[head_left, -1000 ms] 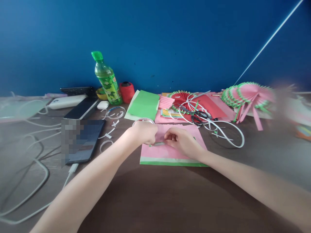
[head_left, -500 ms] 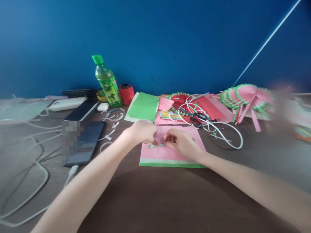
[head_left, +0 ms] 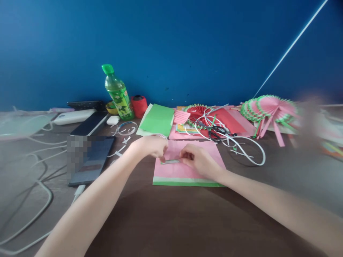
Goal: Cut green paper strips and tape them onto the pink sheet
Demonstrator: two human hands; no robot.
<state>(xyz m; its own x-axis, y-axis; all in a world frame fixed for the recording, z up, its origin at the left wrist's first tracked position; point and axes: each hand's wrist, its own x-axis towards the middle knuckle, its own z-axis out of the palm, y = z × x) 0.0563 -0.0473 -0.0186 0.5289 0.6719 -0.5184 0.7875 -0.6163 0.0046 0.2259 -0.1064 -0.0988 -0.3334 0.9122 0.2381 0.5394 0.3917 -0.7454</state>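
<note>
A pink sheet (head_left: 184, 172) lies on the table, with white and green edges showing along its near side. On it rests a narrow white-and-green paper strip (head_left: 171, 161). My right hand (head_left: 199, 160) has thumb and forefinger pinched at the strip's right end; the strip beyond is hidden behind the hand. My left hand (head_left: 153, 145) is closed, fingers curled and pointing down, a fingertip at or just above the strip's left end. Whether it holds anything small is hidden.
Behind lie green paper (head_left: 157, 119), black scissors (head_left: 217, 132), white cord (head_left: 264, 157), a red paper fan (head_left: 197, 112) and a pink-green pleated decoration (head_left: 273, 107). Left are a green bottle (head_left: 118, 93), a red spool (head_left: 139, 107), a dark tablet (head_left: 98, 160) and cables.
My left hand has slid left along the strip to its left end. My right hand stays near the strip's right part, almost unmoved. The whole view has shifted slightly.
</note>
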